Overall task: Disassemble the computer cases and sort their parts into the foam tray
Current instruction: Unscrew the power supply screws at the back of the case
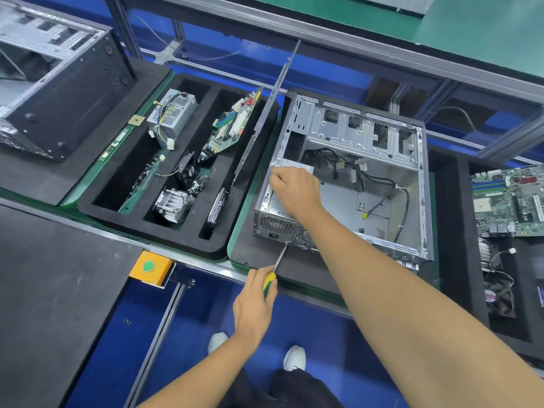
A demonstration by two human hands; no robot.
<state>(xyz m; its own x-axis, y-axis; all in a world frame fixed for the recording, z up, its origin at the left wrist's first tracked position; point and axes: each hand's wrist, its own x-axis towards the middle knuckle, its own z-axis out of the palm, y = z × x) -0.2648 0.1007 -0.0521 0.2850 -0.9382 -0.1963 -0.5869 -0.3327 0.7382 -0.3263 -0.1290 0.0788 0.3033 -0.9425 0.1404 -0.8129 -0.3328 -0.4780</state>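
Case: open grey metal computer case [353, 178] lying on its side on a dark foam mat, side panel off, black cables loose inside, under and just past the right fingers.
Right hand: right hand [294, 192] reaches across into the case's near-left corner; fingers curled down over a silver box part there; whether they pinch it, cannot tell.
Left hand: left hand [254, 301] below the case's near edge, fingers wrapped tight round the yellow-and-green handled screwdriver [275, 270].
Screwdriver tip: shaft angles up from the left fingers; tip touches the case's rear face near the vent grille.
Tray: black foam tray [97, 198] left of both hands, holding a perforated silver power supply [172, 113], a green motherboard [232, 128], a finned silver heatsink [173, 204] and a black fan [187, 169].
Panel: thin grey metal side panel [265, 113] stands on edge between tray and case.
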